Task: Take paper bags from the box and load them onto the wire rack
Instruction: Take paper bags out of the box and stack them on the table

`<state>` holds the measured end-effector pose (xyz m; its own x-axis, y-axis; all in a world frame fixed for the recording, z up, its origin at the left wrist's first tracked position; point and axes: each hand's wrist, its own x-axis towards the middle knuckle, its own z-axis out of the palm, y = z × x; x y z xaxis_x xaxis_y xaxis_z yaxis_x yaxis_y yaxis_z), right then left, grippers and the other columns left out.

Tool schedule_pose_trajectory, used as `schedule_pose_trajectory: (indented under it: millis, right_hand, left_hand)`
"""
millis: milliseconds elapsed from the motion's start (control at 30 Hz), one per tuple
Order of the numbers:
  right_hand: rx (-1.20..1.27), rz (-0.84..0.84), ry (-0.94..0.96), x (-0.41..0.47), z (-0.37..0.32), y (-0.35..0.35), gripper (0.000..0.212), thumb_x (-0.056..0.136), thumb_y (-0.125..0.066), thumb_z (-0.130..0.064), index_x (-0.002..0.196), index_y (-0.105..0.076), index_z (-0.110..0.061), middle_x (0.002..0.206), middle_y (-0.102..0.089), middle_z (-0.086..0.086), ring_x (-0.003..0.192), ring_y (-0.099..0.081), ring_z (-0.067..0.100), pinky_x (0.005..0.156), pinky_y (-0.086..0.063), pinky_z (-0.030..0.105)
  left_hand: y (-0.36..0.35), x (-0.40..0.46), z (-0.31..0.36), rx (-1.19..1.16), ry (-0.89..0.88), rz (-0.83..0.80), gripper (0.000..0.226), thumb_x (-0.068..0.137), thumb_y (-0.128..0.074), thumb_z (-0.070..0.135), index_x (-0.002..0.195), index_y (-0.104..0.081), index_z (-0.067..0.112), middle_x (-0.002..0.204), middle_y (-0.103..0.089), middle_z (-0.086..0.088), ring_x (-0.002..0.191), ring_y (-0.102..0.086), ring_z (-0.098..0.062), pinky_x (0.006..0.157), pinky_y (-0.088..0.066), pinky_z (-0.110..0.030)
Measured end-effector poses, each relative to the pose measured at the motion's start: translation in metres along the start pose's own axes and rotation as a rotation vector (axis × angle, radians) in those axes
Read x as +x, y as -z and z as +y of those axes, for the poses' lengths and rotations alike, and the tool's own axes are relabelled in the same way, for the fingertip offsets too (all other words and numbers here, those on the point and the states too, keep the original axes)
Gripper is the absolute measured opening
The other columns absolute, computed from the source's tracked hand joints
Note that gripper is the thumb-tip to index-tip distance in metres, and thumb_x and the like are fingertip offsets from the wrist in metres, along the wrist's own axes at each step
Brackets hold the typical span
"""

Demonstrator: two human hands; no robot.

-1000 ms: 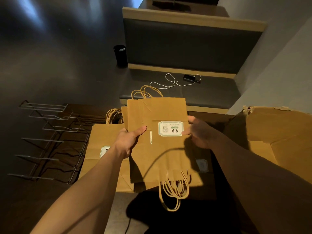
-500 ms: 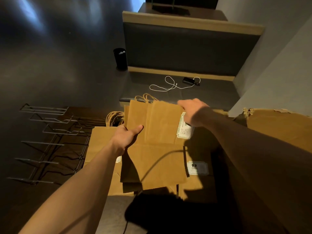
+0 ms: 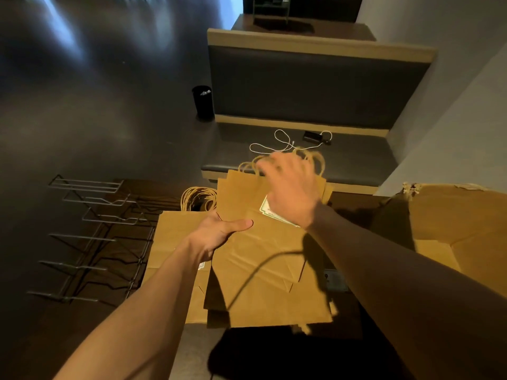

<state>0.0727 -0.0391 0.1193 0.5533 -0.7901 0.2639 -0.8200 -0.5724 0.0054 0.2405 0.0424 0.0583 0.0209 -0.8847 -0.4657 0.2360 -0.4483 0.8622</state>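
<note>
The left hand grips the left edge of a flat stack of brown kraft-paper bags with twisted paper handles, thumb lying across the top sheet. The right hand reaches over the stack's far end at the handles; motion blur hides whether its fingers clasp anything. More brown bags lie on the dark wooden desk beneath. The grey wire rack stands to the left, the open cardboard box to the right.

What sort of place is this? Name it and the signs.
Probably a restaurant or café dining area: a padded booth bench with wood trim, a stack of handled paper takeaway bags with labels, and a wire rack for holding them.
</note>
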Motion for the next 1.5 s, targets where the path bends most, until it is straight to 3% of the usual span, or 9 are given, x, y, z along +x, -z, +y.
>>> schedule_pose_trajectory:
  millis: [133, 200, 367, 500, 667, 1000, 1133, 1367, 1500]
  right_hand:
    - [0.74, -0.175, -1.035, -0.011, 0.017, 0.004, 0.059, 0.091, -0.061, -0.038, 0.139, -0.038, -0.013, 0.134, -0.046, 0.009, 0.111, -0.047, 0.023, 0.091, -0.043, 0.033]
    - [1.123, -0.34, -1.234, -0.017, 0.022, 0.001, 0.062, 0.092, -0.063, -0.036, 0.141, -0.037, -0.008, 0.129, -0.05, 0.009, 0.103, -0.047, 0.02, 0.093, -0.045, 0.033]
    - [1.14, -0.406, -1.182, -0.031, 0.036, -0.005, 0.037, 0.092, -0.066, -0.029, 0.117, -0.055, -0.006, 0.107, -0.056, 0.007, 0.096, -0.047, 0.019, 0.093, -0.042, 0.033]
    - [1.219, -0.33, -1.088, -0.032, 0.046, -0.004, 0.035, 0.092, -0.062, -0.015, 0.126, -0.059, -0.004, 0.125, -0.06, 0.01, 0.112, -0.056, 0.028, 0.09, -0.044, 0.037]
    - [1.407, -0.291, -1.156, -0.024, 0.039, -0.008, 0.051, 0.09, -0.058, -0.007, 0.139, -0.046, -0.013, 0.138, -0.049, 0.007, 0.127, -0.047, 0.031, 0.107, -0.04, 0.045]
    - [1.528, -0.198, -1.134, -0.03, 0.041, -0.019, 0.049, 0.083, -0.063, -0.001, 0.131, -0.052, -0.001, 0.126, -0.058, 0.024, 0.111, -0.062, 0.036, 0.079, -0.054, 0.042]
    - [1.569, -0.143, -1.052, -0.031, 0.038, -0.027, 0.062, 0.084, -0.059, 0.011, 0.141, -0.042, -0.008, 0.134, -0.058, 0.017, 0.117, -0.058, 0.034, 0.101, -0.047, 0.052]
    - [1.77, -0.107, -0.952, -0.038, 0.049, -0.022, 0.054, 0.087, -0.045, 0.02, 0.131, -0.047, -0.011, 0.113, -0.064, 0.014, 0.102, -0.064, 0.036, 0.074, -0.06, 0.041]
    - [1.483, -0.054, -1.136, -0.053, 0.052, -0.036, 0.05, 0.086, -0.051, 0.015, 0.133, -0.046, -0.002, 0.097, -0.059, 0.005, 0.09, -0.061, 0.024, 0.054, -0.053, 0.019]
  left_hand:
    - [0.003, 0.003, -0.008, -0.142, 0.01, 0.114, 0.039, 0.081, -0.075, 0.001, 0.118, -0.066, 0.002, 0.102, -0.075, -0.014, 0.087, -0.074, -0.027, 0.065, -0.06, -0.032]
    - [-0.001, 0.005, -0.01, -0.179, -0.01, 0.142, 0.042, 0.08, -0.075, 0.001, 0.121, -0.065, 0.0, 0.104, -0.075, -0.015, 0.087, -0.074, -0.027, 0.066, -0.06, -0.033]
    - [-0.01, 0.006, -0.006, -0.153, -0.007, 0.121, 0.045, 0.079, -0.075, -0.001, 0.123, -0.063, -0.002, 0.103, -0.075, -0.015, 0.083, -0.075, -0.024, 0.062, -0.059, -0.03]
    - [-0.008, 0.003, -0.005, -0.114, -0.019, 0.136, 0.028, 0.084, -0.072, -0.001, 0.11, -0.065, -0.005, 0.084, -0.076, -0.011, 0.065, -0.073, -0.013, 0.055, -0.055, -0.02]
    - [-0.012, 0.007, -0.006, -0.111, -0.035, 0.131, 0.039, 0.083, -0.073, 0.0, 0.12, -0.064, -0.003, 0.096, -0.076, -0.011, 0.079, -0.075, -0.021, 0.062, -0.058, -0.027]
    - [-0.017, 0.009, -0.01, -0.15, 0.001, 0.117, 0.036, 0.082, -0.073, -0.001, 0.118, -0.065, -0.001, 0.092, -0.077, -0.009, 0.078, -0.075, -0.022, 0.062, -0.06, -0.029]
    - [-0.015, 0.011, -0.008, -0.078, -0.039, 0.15, 0.038, 0.081, -0.075, -0.001, 0.118, -0.064, -0.002, 0.089, -0.077, -0.007, 0.074, -0.074, -0.017, 0.06, -0.057, -0.023]
    - [0.011, 0.007, -0.001, -0.283, -0.098, 0.322, 0.031, 0.092, -0.068, 0.017, 0.121, -0.064, 0.006, 0.109, -0.073, -0.011, 0.094, -0.072, -0.023, 0.083, -0.057, -0.039]
    - [0.063, 0.004, 0.012, -0.36, -0.204, 0.45, 0.039, 0.093, -0.066, 0.026, 0.128, -0.06, 0.012, 0.119, -0.071, -0.01, 0.107, -0.069, -0.03, 0.091, -0.055, -0.049]
